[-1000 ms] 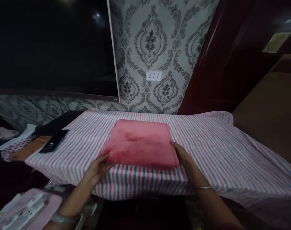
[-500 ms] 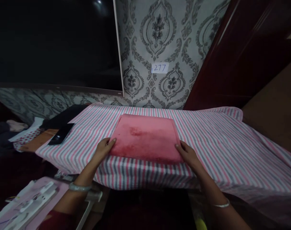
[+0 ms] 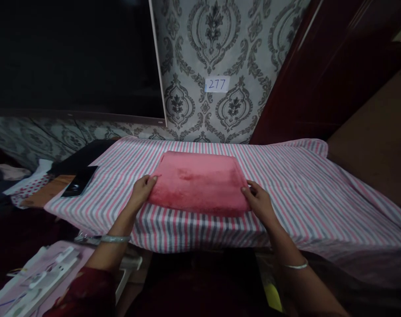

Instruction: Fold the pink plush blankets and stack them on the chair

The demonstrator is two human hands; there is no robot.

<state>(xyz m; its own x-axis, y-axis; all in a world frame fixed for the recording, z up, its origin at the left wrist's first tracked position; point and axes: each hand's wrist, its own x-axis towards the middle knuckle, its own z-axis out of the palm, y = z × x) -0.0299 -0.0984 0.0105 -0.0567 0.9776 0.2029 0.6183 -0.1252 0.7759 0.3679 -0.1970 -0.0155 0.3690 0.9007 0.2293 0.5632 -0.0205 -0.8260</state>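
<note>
A folded pink plush cloth (image 3: 200, 182), darker along its near side, lies on a striped tablecloth (image 3: 293, 189) near the front edge. My left hand (image 3: 142, 190) pinches the cloth's left edge, thumb on top. On the opposite side, my right hand (image 3: 258, 200) grips the right edge between thumb and fingers. Parts of the fingers of both hands are hidden under or behind the cloth. A bangle circles each of my wrists.
A dark phone (image 3: 76, 187) lies at the table's left end beside a brown wooden-looking piece (image 3: 48, 191). A large television (image 3: 71, 61) hangs at the back left. Lower left, a white power strip (image 3: 45, 281) rests on a pink surface. A dark red wooden panel (image 3: 296, 88) stands back right.
The whole scene sits slightly higher and to the left as the view shifts. Both hands keep hold of the cloth's sides, and its near right corner looks a little raised.
</note>
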